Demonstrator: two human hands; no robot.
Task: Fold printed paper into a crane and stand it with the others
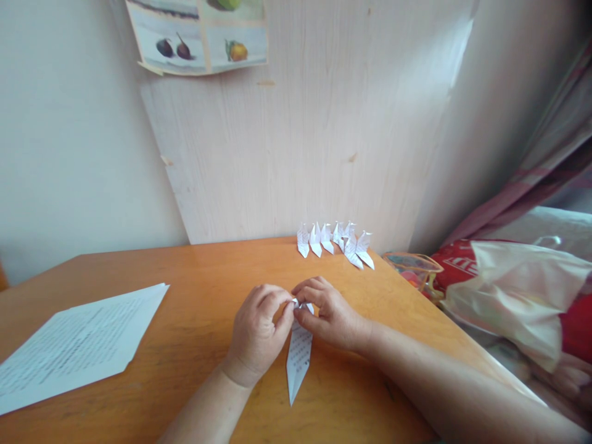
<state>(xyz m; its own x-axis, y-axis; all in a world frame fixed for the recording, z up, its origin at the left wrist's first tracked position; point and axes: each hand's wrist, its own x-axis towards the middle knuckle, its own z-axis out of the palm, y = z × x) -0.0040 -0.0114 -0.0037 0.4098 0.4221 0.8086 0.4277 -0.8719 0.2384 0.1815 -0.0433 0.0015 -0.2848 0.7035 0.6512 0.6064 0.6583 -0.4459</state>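
A narrow folded paper piece (pixel 300 357), white with printed text, extends toward me over the table, its near end tapering to a point. My left hand (pixel 261 330) pinches its far end between thumb and index finger. From the other side, my right hand (pixel 329 314) also grips that far end, with thumb and fingers closed on it. The small folds at the top are partly hidden by my fingertips. Farther back on the table stand several finished-looking folded paper figures (pixel 326 239) with upright wings and pointed ends.
A stack of printed sheets (pixel 83 345) lies at the left of the wooden table (pixel 208 382). Beyond the table's right edge are a clear zipped pouch (pixel 414 264) and a pale plastic bag (pixel 518 290). A fruit poster (pixel 203 37) hangs on the back panel.
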